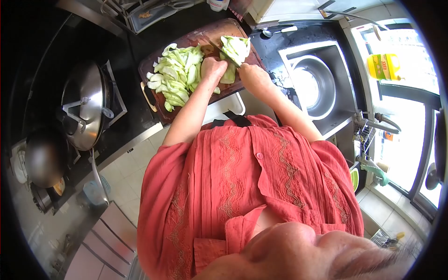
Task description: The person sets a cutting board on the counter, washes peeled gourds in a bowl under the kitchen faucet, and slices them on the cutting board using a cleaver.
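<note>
On the brown cutting board (184, 41) lies a large heap of pale green vegetable slices (172, 77), with a smaller heap (235, 46) at its far right. My right hand (253, 79) is wrapped round the handle of a kitchen knife (229, 58). Its blade slants away to the left across the board, beside the smaller heap. Close to the blade, my left hand (214, 68) has its fingers bent down against a pale green vegetable piece (228, 74), between the two hands. The fingertips are partly hidden, and the vegetable's exact kind is unclear.
A steel basin (329, 88) sits in the sink (343, 112) to the right, with a spoon (273, 31) behind it. A lidded pan (86, 107) stands on the stove at left. A white tray (228, 106) is below the board's near edge. A yellow-labelled bottle (383, 66) stands by the window.
</note>
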`<control>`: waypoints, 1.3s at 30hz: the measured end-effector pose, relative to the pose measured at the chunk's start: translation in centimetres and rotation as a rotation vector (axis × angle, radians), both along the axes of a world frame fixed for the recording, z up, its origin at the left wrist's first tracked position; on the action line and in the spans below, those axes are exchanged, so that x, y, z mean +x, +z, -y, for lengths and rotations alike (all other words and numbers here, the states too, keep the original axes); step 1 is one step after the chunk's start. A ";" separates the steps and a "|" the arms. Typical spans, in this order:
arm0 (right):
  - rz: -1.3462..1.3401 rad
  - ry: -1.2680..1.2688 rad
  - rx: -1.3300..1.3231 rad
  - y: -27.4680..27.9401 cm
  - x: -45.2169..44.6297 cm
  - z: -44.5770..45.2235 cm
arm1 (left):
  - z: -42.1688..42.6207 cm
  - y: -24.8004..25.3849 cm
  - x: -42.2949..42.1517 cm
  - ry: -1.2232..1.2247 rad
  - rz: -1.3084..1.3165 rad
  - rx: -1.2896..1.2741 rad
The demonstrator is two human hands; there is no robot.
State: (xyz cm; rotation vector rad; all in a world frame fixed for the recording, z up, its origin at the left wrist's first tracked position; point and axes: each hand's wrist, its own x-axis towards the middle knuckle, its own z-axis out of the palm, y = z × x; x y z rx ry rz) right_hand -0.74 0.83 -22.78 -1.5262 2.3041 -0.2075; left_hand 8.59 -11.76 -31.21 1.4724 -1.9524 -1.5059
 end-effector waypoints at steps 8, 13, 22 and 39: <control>0.026 -0.082 0.062 -0.5 -0.4 -0.2 | 0.0 1.1 0.0 -0.055 0.032 0.065; 0.018 0.020 0.079 2.8 -1.4 0.5 | 0.0 1.2 -0.3 -0.044 -0.068 -0.043; 0.060 -0.006 0.090 2.9 -1.4 0.7 | 0.0 0.7 -0.2 0.035 -0.157 0.051; 0.008 -0.054 -0.004 3.0 0.1 -2.0 | -2.5 1.0 2.3 0.000 -0.145 0.122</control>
